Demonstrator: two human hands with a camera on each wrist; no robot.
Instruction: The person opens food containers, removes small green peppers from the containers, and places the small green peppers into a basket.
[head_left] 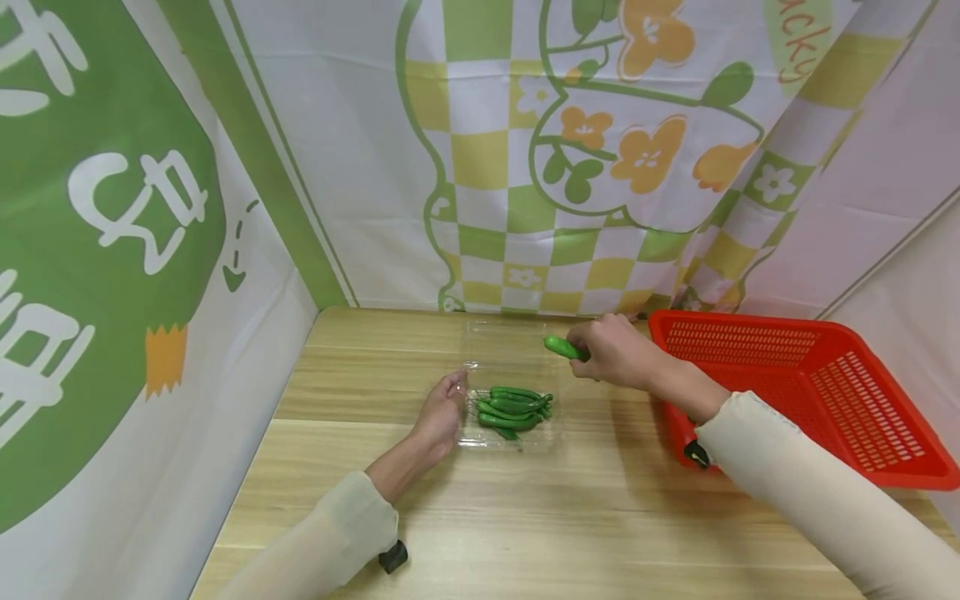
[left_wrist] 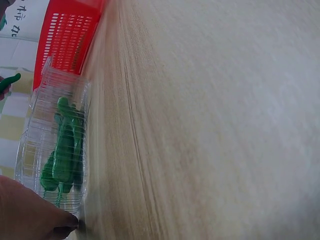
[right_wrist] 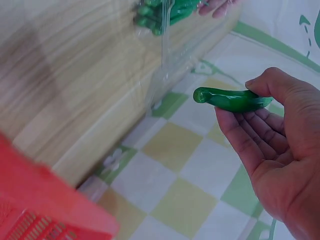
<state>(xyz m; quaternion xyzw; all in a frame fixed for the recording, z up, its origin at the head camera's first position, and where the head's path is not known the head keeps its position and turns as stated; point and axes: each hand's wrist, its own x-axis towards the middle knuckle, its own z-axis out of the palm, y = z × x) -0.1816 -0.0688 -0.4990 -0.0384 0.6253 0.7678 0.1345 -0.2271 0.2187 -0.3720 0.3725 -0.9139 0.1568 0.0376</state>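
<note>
My right hand pinches a green chili pepper between thumb and fingers, raised above the table beside the far right of a clear plastic box. The box lies with its lid folded back toward the wall. Several green chili peppers lie side by side in its near half, also visible through the clear wall in the left wrist view. My left hand holds the box by its left edge; in the left wrist view, the thumb side is against the box's end, with the other fingers mostly hidden.
A red plastic basket with slotted walls stands on the table's right side, close to my right forearm. The wooden table meets a printed cloth wall at the back and left.
</note>
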